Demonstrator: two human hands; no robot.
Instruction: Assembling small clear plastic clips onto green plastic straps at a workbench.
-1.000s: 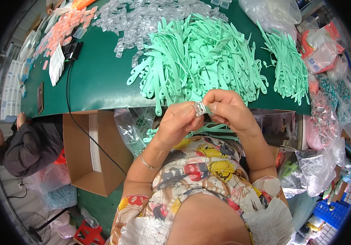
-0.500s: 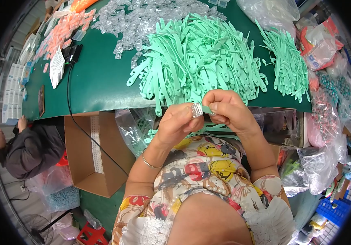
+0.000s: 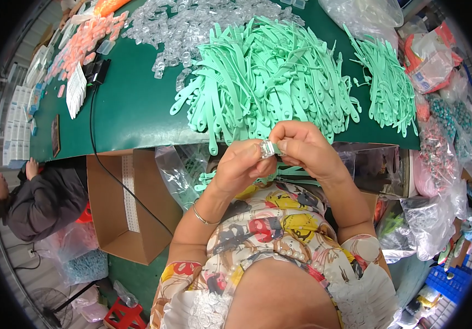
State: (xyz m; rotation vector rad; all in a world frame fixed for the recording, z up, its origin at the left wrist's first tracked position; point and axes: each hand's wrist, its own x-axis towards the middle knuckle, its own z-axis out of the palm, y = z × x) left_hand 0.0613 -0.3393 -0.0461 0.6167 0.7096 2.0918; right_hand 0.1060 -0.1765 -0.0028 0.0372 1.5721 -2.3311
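Observation:
Close to the table's near edge, my left hand (image 3: 242,164) pinches a small clear plastic buckle (image 3: 267,149). My right hand (image 3: 308,151) is closed on the end of a mint-green strap (image 3: 276,147), which meets the buckle between the two hands. Most of that strap is hidden by my fingers. Just beyond my hands lies a large heap of mint-green straps (image 3: 271,82) with ridged teeth and holed ends. Behind it, clear buckles (image 3: 170,35) are spread loosely over the green table (image 3: 131,118).
A second pile of green straps (image 3: 385,82) lies to the right. Pink pieces (image 3: 96,33) and a black device with a cable (image 3: 97,71) are at the left. An open cardboard box (image 3: 107,214) stands below the table edge. Another person (image 3: 44,197) is at far left; plastic bags (image 3: 439,148) crowd the right.
My right hand has shifted slightly left, bringing the strap end closer against the buckle, so less green shows between my fingers. My left hand has barely moved.

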